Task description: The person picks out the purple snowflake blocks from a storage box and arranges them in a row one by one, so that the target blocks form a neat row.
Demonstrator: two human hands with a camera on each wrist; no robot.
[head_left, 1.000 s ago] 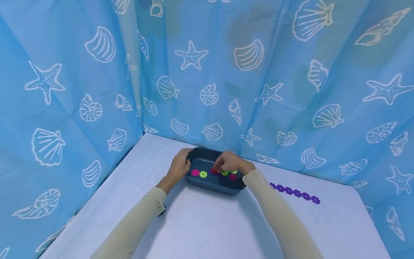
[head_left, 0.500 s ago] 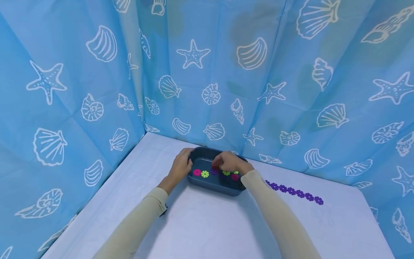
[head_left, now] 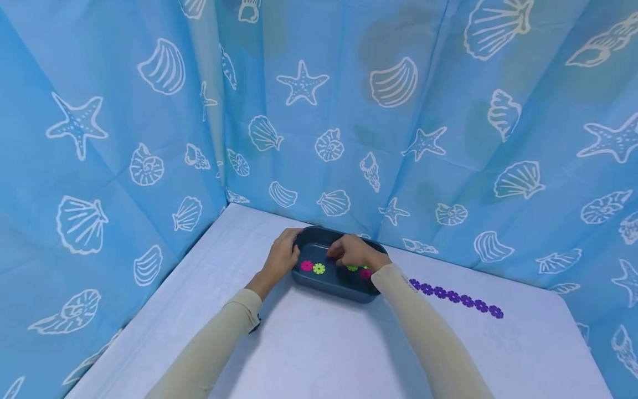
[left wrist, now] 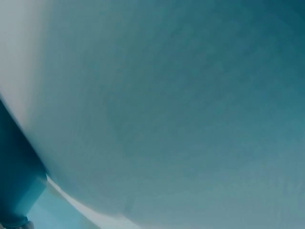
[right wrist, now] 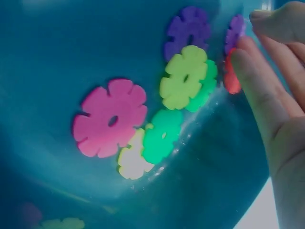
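My left hand [head_left: 282, 254] grips the left end of a dark blue-grey plastic tub [head_left: 331, 290] at its rim. My right hand [head_left: 353, 251] reaches down inside the tub, thumb and fingers bent toward its floor. In the right wrist view a red notched disc [right wrist: 232, 74] and a purple notched disc [right wrist: 234, 34] are right at my fingertips, with a gap between the fingertips. Nearby lie a large pink flower-shaped disc [right wrist: 114, 119], a yellow-green disc [right wrist: 183, 78], a green disc [right wrist: 163, 137] and another purple disc [right wrist: 188, 31]. The left wrist view shows only a blurred blue-grey surface.
To the right of the tub a chain of linked purple discs [head_left: 453, 297] lies on the white-covered table [head_left: 319, 343]. A pink disc [head_left: 307, 266] and a yellow-green disc [head_left: 319, 268] sit in the tub's left half. A blue seashell-print curtain [head_left: 299, 138] hangs behind.
The red disc seen at my right fingertips in the earlier head views is now hidden there, and purple shows beneath them. The head view has shifted slightly. My left hand stays on the rim.
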